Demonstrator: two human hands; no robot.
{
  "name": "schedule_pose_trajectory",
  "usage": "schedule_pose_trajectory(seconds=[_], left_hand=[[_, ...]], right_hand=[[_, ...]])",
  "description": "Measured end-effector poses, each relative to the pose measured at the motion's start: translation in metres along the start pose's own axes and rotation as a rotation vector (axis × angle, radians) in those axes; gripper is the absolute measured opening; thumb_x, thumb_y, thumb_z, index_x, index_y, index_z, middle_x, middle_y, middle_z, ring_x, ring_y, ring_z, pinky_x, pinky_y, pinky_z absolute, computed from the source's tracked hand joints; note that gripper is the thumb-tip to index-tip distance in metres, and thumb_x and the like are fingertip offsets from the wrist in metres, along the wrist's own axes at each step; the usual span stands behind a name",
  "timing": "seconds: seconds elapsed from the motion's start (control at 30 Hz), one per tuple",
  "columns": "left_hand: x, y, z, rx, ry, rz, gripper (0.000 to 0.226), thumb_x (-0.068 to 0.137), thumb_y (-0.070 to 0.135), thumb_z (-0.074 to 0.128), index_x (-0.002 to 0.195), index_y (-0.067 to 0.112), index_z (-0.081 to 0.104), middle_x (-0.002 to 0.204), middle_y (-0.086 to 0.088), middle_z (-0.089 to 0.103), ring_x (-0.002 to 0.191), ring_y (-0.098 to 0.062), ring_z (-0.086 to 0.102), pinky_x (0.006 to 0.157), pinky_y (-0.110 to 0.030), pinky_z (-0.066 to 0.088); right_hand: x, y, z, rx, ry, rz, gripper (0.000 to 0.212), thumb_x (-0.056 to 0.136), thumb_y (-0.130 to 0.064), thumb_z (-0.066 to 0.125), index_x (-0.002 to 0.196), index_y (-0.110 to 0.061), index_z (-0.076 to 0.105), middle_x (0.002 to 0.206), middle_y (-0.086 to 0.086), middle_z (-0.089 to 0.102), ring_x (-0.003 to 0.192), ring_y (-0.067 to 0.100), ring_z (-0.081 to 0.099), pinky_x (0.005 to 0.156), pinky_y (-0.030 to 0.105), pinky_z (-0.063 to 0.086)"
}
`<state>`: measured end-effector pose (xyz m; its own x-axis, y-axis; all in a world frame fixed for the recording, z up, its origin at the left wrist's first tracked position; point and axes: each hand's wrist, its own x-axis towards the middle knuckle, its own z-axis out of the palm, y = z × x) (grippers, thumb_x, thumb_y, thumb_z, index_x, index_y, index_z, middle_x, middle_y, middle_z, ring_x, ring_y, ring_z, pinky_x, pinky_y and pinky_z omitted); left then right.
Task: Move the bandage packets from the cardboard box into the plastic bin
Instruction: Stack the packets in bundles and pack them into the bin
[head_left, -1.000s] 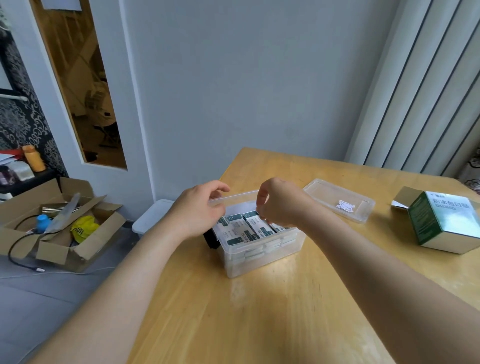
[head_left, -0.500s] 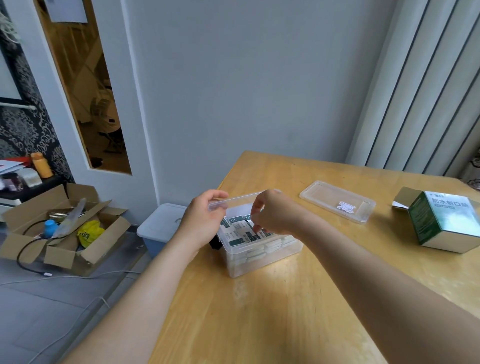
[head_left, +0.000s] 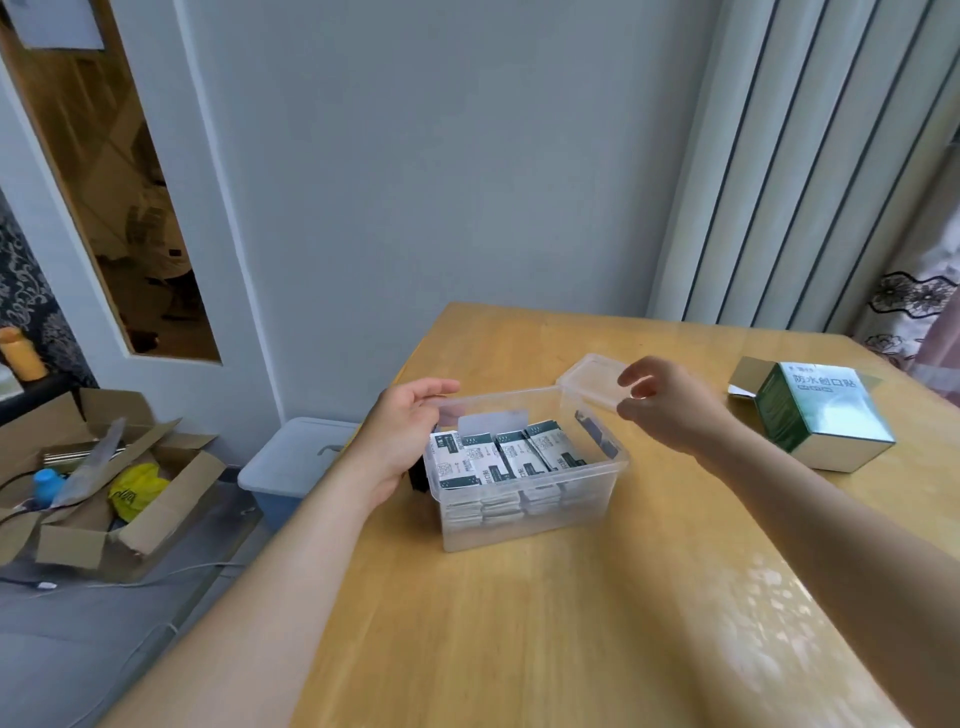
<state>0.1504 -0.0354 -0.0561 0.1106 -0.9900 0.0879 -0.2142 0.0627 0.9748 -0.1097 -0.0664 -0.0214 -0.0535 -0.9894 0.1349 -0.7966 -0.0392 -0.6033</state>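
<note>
Loading looks nearly done: bandage packets (head_left: 498, 460) fill the plastic bin (head_left: 615, 470) at frame centre, our left hand (head_left: 402, 441) grips its rim, and our half-open, empty right hand (head_left: 670, 410) must next check the cardboard box (head_left: 821, 421), right.

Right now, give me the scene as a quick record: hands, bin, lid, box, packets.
left hand: grips the left end of the plastic bin
right hand: fingers apart, holds nothing, in front of the lid's right end; contact unclear
bandage packets: stacked in rows inside the bin
lid: off, flat on the table behind the bin
cardboard box: green, flap open, right of the bin and apart from it; contents hidden
table: wooden
</note>
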Motion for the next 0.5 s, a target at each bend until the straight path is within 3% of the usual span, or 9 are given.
schedule_pose_trajectory(seconds=[0.13, 0.27, 0.37, 0.5], left_hand=[[0.006, 0.005, 0.024, -0.041, -0.079, -0.006, 0.044, 0.091, -0.009, 0.033, 0.108, 0.019, 0.062, 0.105, -0.011, 0.070, 0.103, -0.026, 0.065, 0.088, -0.041, 0.053], [0.006, 0.012, 0.039, -0.077, -0.183, -0.021, 0.039, 0.093, -0.008, 0.036, 0.117, 0.010, 0.061, 0.107, -0.015, 0.070, 0.097, -0.023, 0.066, 0.084, -0.039, 0.052], [0.017, 0.015, 0.034, -0.169, -0.294, -0.068, 0.025, 0.100, 0.010, 0.045, 0.119, 0.009, 0.061, 0.112, -0.018, 0.069, 0.101, -0.024, 0.067, 0.090, -0.042, 0.050], [0.062, 0.017, 0.026, -0.049, -0.320, -0.101, 0.035, 0.104, 0.029, 0.036, 0.112, 0.013, 0.066, 0.117, -0.009, 0.069, 0.116, -0.022, 0.061, 0.102, -0.044, 0.045]], right_hand=[[0.005, 0.035, -0.008, -0.194, -0.053, 0.136, 0.064, 0.081, -0.036, 0.074, 0.135, -0.021, 0.043, 0.136, 0.013, 0.050, 0.118, 0.031, 0.049, 0.098, 0.044, 0.044], [0.017, 0.053, -0.012, -0.288, -0.155, 0.274, 0.096, 0.073, -0.063, 0.069, 0.146, -0.022, 0.023, 0.142, 0.016, 0.045, 0.128, 0.036, 0.041, 0.105, 0.042, 0.035], [0.027, 0.060, -0.012, -0.069, -0.160, 0.320, 0.089, 0.080, -0.056, 0.066, 0.147, -0.014, 0.024, 0.143, 0.018, 0.044, 0.125, 0.035, 0.046, 0.097, 0.039, 0.042], [0.045, 0.064, -0.008, 0.124, -0.114, 0.306, 0.065, 0.091, -0.030, 0.064, 0.144, -0.009, 0.033, 0.140, 0.016, 0.046, 0.119, 0.029, 0.049, 0.083, 0.031, 0.039]])
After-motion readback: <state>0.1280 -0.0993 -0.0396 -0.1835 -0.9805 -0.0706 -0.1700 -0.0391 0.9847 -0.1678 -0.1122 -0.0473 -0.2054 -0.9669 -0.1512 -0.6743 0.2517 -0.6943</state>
